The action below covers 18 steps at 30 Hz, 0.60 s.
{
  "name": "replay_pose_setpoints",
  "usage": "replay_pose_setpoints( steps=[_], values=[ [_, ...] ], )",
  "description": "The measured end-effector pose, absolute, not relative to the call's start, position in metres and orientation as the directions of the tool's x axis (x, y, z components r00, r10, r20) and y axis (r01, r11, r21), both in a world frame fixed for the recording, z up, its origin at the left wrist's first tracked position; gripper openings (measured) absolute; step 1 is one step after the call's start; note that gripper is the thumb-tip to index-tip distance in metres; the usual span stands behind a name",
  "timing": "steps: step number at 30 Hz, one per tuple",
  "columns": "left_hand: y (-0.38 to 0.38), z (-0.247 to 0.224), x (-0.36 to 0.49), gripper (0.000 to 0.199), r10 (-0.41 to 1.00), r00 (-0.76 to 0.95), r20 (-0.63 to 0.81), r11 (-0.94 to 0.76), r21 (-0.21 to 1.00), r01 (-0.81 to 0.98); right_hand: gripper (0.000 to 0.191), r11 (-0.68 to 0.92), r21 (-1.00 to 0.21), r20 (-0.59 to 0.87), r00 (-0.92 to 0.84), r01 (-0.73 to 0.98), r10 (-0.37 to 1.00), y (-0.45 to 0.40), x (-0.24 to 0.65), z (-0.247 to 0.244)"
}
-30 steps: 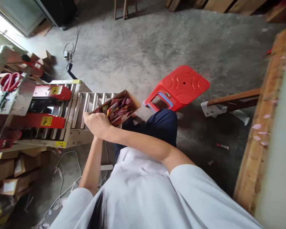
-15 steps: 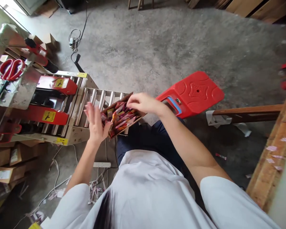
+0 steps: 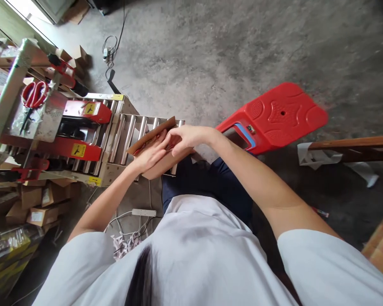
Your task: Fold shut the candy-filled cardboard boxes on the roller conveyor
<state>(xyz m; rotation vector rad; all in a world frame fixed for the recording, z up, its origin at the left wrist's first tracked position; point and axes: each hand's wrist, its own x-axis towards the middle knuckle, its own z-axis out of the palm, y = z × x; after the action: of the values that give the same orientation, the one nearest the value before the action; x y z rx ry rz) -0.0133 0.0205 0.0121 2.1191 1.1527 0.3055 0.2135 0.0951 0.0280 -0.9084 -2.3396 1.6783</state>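
A small cardboard box (image 3: 161,165) rests on the near end of the roller conveyor (image 3: 130,138), its long flaps raised. My left hand (image 3: 152,154) lies over the box opening, fingers stretched out, pressing on the contents. My right hand (image 3: 187,138) arches over the right end of the box, its fingertips next to those of my left hand, fingers bent but apart. Only bits of the pink and red packets inside show between the hands and the flap; most of them are hidden.
Left of the box stands a red-armed machine (image 3: 76,153), with red scissors (image 3: 34,95) on its metal top. A red plastic stool (image 3: 284,114) is at the right. Cables and a power strip (image 3: 144,212) lie on the floor, and cardboard boxes (image 3: 44,212) are piled lower left.
My left hand has moved right onto the box contents. The box flaps now stand up more visibly, and my right hand has come close to my left. The view has shifted slightly.
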Motion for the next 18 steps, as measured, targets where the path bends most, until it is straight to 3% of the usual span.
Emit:
replay_pose_setpoints(
  steps=[2,4,7,9,11,14,18],
  values=[
    [0.025,0.017,-0.019,0.071,0.800,0.587,-0.127,-0.291,0.774,0.563,0.023,0.262,-0.829,-0.231,-0.730,0.494,0.643,0.091,0.203,0.027],
    [0.024,0.018,-0.020,0.073,0.811,0.579,-0.076,-0.328,0.761,0.559,0.025,0.345,-0.733,-0.150,-0.634,0.586,0.759,0.081,0.194,0.028],
    [0.012,0.015,-0.013,0.072,0.858,0.507,0.080,-0.467,0.533,0.706,0.057,0.443,-0.576,0.081,-0.491,0.687,0.867,0.064,0.186,0.027],
    [0.001,0.012,-0.007,0.072,0.913,0.355,0.202,-0.406,0.354,0.843,0.082,0.515,-0.483,0.244,-0.456,0.708,0.856,0.056,0.185,0.023],
    [-0.008,0.011,-0.004,0.084,0.937,0.167,0.307,-0.249,0.253,0.935,0.095,0.614,-0.410,0.348,-0.506,0.675,0.789,0.055,0.186,0.016],
    [-0.017,0.011,-0.001,0.086,0.943,0.040,0.331,-0.117,0.215,0.970,0.074,0.696,-0.365,0.390,-0.577,0.618,0.717,0.055,0.189,0.001],
    [-0.023,0.013,-0.002,0.042,0.965,0.178,0.193,-0.215,0.195,0.957,0.022,0.675,-0.350,0.369,-0.567,0.650,0.737,0.046,0.198,-0.017]
  ],
)
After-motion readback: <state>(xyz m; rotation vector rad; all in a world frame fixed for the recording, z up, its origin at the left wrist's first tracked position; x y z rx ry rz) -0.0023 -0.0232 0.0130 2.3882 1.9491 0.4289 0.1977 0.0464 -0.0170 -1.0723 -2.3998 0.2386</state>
